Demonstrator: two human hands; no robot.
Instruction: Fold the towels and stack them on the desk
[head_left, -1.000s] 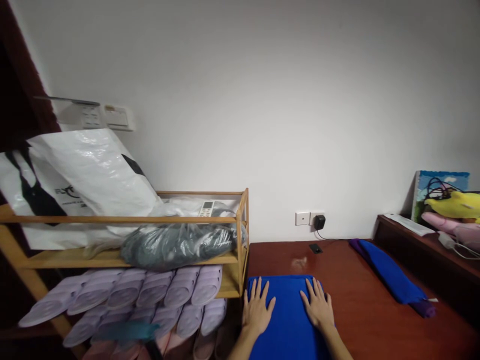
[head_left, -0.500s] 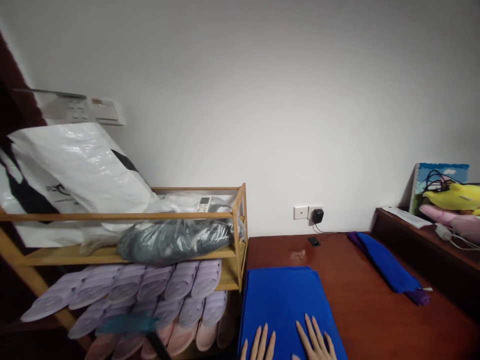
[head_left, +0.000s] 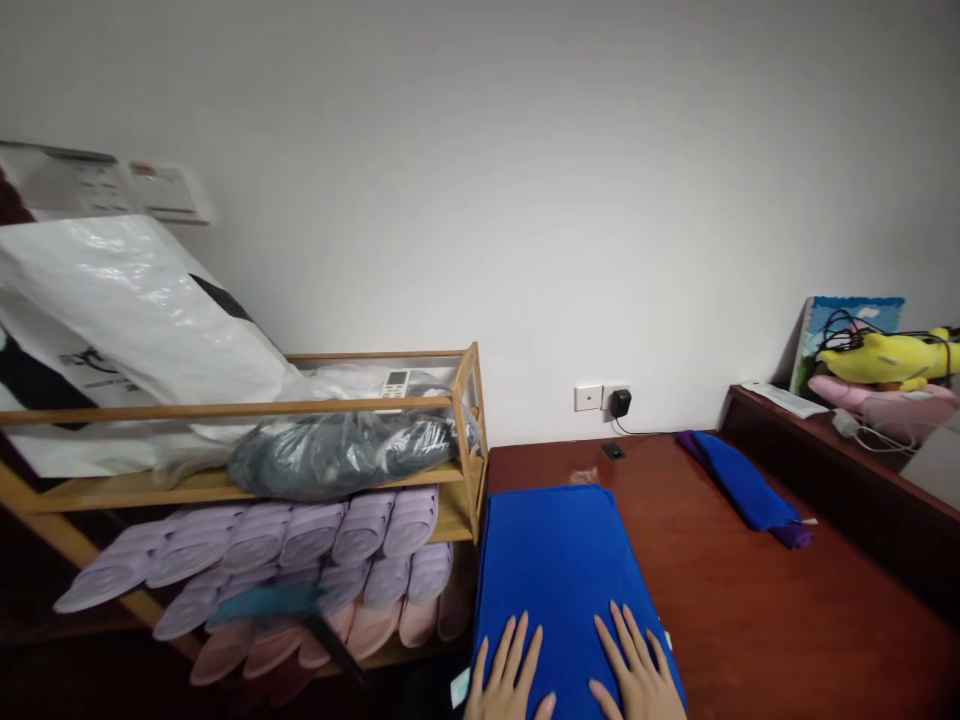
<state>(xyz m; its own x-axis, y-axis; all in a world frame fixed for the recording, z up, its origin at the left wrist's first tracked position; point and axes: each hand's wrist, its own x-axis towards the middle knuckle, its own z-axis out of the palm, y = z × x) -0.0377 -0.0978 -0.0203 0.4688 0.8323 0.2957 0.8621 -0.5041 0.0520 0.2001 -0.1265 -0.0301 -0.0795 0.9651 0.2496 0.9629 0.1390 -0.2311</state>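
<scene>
A folded blue cloth (head_left: 559,560) lies flat on the reddish-brown wooden table (head_left: 750,620), along its left side. My left hand (head_left: 506,675) rests on the near left part of the cloth, palm down, fingers stretched out. On the near right part lies my right hand (head_left: 636,665), also flat with its fingers spread. Neither hand grips anything. A small white tag (head_left: 460,688) shows at the cloth's left edge, beside my left hand. Farther right on the table is a narrow folded blue and purple cloth (head_left: 742,480).
Left of the table stands a wooden rack (head_left: 469,430) with rows of lilac slippers (head_left: 364,527), a white bag (head_left: 142,310) and a dark plastic-wrapped bundle (head_left: 345,455). A black plug (head_left: 619,403) sits in the wall socket. A raised shelf (head_left: 757,425) at right holds a yellow plush toy (head_left: 874,358).
The view has tilted down and shifted, so more of both hands shows. Both hands stay flat on the blue cloth.
</scene>
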